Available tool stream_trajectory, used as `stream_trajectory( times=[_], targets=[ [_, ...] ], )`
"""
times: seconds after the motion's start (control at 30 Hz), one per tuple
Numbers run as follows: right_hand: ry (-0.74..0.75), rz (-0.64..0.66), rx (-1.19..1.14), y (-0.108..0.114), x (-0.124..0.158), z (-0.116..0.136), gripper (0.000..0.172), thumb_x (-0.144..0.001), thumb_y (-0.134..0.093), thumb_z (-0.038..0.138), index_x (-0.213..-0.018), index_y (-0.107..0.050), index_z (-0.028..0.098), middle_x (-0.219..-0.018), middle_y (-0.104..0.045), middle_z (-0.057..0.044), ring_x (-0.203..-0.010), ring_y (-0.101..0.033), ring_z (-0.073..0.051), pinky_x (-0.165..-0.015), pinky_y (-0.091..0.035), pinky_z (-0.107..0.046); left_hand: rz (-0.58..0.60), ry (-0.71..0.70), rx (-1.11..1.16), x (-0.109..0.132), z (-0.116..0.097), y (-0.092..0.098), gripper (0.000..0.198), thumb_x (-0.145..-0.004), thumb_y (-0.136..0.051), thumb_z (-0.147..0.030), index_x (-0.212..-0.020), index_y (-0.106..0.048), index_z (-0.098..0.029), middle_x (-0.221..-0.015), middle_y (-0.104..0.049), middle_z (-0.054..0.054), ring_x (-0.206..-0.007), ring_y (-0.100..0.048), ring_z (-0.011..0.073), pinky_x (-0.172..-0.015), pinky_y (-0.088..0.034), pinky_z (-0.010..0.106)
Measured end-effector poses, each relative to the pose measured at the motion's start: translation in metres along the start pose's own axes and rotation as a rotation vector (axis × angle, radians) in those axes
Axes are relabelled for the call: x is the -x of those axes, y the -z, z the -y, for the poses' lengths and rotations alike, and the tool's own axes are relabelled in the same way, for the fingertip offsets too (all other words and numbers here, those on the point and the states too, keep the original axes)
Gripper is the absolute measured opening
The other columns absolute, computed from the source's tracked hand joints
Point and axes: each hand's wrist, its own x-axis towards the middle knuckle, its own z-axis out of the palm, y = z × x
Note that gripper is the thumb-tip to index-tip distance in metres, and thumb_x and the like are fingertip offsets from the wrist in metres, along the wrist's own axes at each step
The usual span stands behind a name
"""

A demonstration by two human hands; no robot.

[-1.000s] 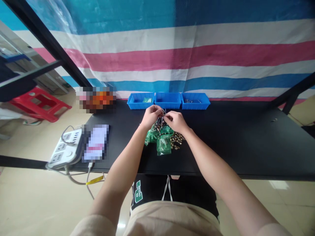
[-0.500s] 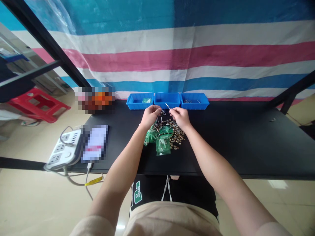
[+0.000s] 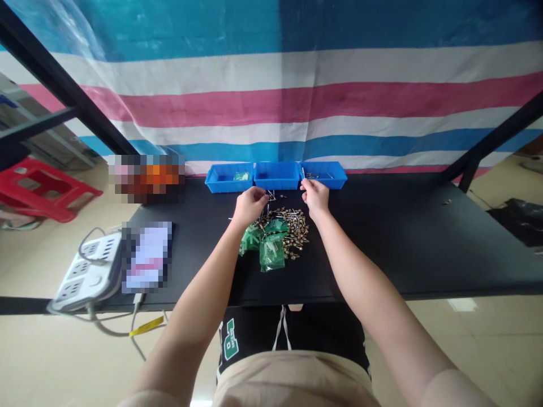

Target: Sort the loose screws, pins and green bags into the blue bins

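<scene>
My left hand [image 3: 249,206] is closed in a pinch on several small metal pieces with thin shafts [image 3: 272,196], above the left side of a pile. My right hand [image 3: 317,198] pinches a slim silver rod-like piece [image 3: 303,173], held nearly upright at the front of the right blue bin [image 3: 338,183]. Below and between the hands lies the pile of brown-headed, thin-shanked metal bits [image 3: 298,227]. Green plastic packets [image 3: 272,254] with pale pieces inside lie against its left side. One loose bit [image 3: 283,196] rests apart, behind the pile.
Left of the right bin stand a middle blue bin [image 3: 275,183] and a left blue bin [image 3: 217,184] holding a green packet. A white power strip [image 3: 87,265] and a blurred phone-like object [image 3: 146,257] lie at the left. Small pieces [image 3: 447,202] sit far right on the black table [image 3: 394,237].
My right hand has moved away from the left hand, to the right and forward, carrying the slim piece to the right bin. The left hand stays over the pile. The whole view has shifted slightly.
</scene>
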Motion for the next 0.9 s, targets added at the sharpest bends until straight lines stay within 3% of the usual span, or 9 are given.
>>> stream_trajectory(
  times=[0.5, 0.63, 0.77, 0.9],
  targets=[
    [-0.002, -0.240, 0.011, 0.011, -0.016, -0.006, 0.022, -0.083, -0.062, 0.039, -0.078, -0.059, 0.018, -0.055, -0.054, 0.007, -0.035, -0.041, -0.005, -0.034, -0.027, -0.019, 0.026, -0.027, -0.126, 0.000, -0.002, -0.001, 0.018, -0.081, -0.062, -0.030, -0.093, -0.067, -0.018, -0.090, -0.073, 0.007, -0.082, -0.065, 0.0207, -0.078, -0.049, 0.031],
    [-0.008, -0.282, -0.019, 0.013, -0.018, -0.005, 0.020, -0.084, -0.060, 0.037, -0.088, -0.062, 0.018, -0.053, -0.054, 0.008, -0.035, -0.041, -0.005, -0.035, -0.028, -0.018, 0.035, -0.035, -0.154, 0.001, -0.003, -0.001, 0.017, -0.081, -0.063, -0.029, -0.093, -0.067, -0.018, -0.090, -0.073, 0.007, -0.082, -0.065, 0.0207, -0.077, -0.048, 0.030],
    [-0.007, -0.246, -0.038, 0.011, -0.014, -0.004, 0.025, -0.083, -0.059, 0.032, -0.103, -0.063, 0.017, -0.054, -0.057, 0.007, -0.036, -0.041, -0.006, -0.037, -0.031, -0.018, 0.051, -0.038, -0.171, 0.001, -0.003, -0.001, 0.018, -0.081, -0.062, -0.028, -0.095, -0.067, -0.018, -0.092, -0.072, 0.008, -0.083, -0.065, 0.0212, -0.078, -0.048, 0.031],
    [0.100, -0.111, 0.088, 0.007, -0.007, -0.006, 0.033, -0.084, -0.058, 0.035, -0.110, -0.064, 0.016, -0.057, -0.060, 0.005, -0.044, -0.049, -0.009, -0.047, -0.041, -0.021, 0.052, -0.068, -0.220, 0.001, -0.002, -0.001, 0.019, -0.082, -0.060, -0.027, -0.097, -0.067, -0.018, -0.092, -0.071, 0.008, -0.083, -0.064, 0.0214, -0.079, -0.048, 0.031]
  ],
)
